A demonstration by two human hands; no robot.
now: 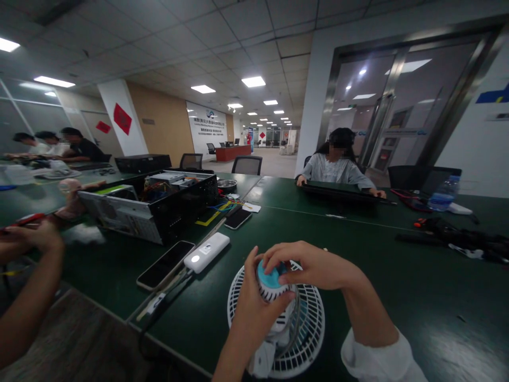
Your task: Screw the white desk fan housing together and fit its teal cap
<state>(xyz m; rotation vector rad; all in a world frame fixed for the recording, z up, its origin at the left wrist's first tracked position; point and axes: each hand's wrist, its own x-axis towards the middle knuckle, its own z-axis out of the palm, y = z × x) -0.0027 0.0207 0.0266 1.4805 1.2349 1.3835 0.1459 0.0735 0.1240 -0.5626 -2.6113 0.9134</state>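
Observation:
A small white electric fan (317, 323) lies with its round grille down on the green table before me. Its slotted motor housing and a blue cap (265, 277) point up toward me. My left hand (254, 310) is wrapped around the housing from the left, thumb on the near side. From the right, my right hand (308, 263) has its fingers closed on the blue cap. Part of the cap and the housing is hidden behind my fingers. A cord loops down the fan's right side.
Left of the fan lie a white power bank (212, 249) with a cable, a phone (167, 265) and another phone (237, 218). An open computer case (186, 207) stands beyond. A co-worker's hands (43, 239) are at far left; another person (334, 159) sits opposite holding a black panel (342, 195).

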